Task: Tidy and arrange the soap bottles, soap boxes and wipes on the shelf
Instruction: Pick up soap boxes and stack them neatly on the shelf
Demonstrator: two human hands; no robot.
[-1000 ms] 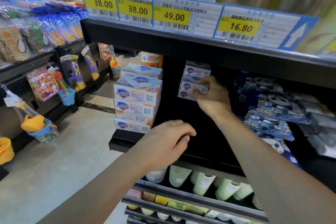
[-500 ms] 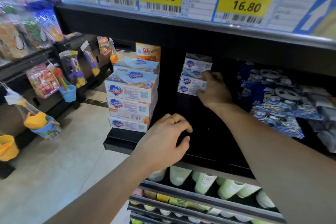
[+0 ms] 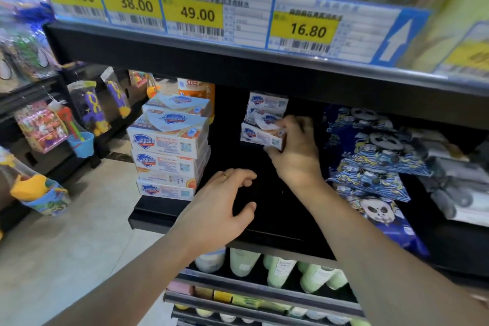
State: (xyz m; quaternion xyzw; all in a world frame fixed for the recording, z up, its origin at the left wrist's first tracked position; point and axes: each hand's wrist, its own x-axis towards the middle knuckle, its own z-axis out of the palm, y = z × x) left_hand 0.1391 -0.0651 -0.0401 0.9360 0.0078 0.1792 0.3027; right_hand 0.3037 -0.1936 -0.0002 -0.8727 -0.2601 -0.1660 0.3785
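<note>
Our right hand (image 3: 292, 149) reaches deep into the shelf (image 3: 156, 216) and grips the small boxes (image 3: 264, 124), thumb under the lowest one and fingers curled over its right end; we judge this is to carry the little stack as one piece so that it can be set straight or brought forward. The stack hangs at the fingertips, seemingly clear of the shelf floor, its upper boxes slightly skewed, which suggests the grip must stay firm or the top ones may slide off. Our left hand (image 3: 225, 209) holds nothing: its fingers are loosely bent, spread over the dark shelf floor just below and left of the right hand, likely waiting to steady or receive the stack; we cannot tell whether it touches the shelf. Left of the left hand stands the big boxes (image 3: 169, 151), piled at the shelf's front corner with labels facing out, already fairly neat. Right of the right hand lie the wipes (image 3: 375, 161), overlapping and slumped, still to be squared. Below both hands, on the lower shelf, the bottles (image 3: 280, 270) stand in a row.
</note>
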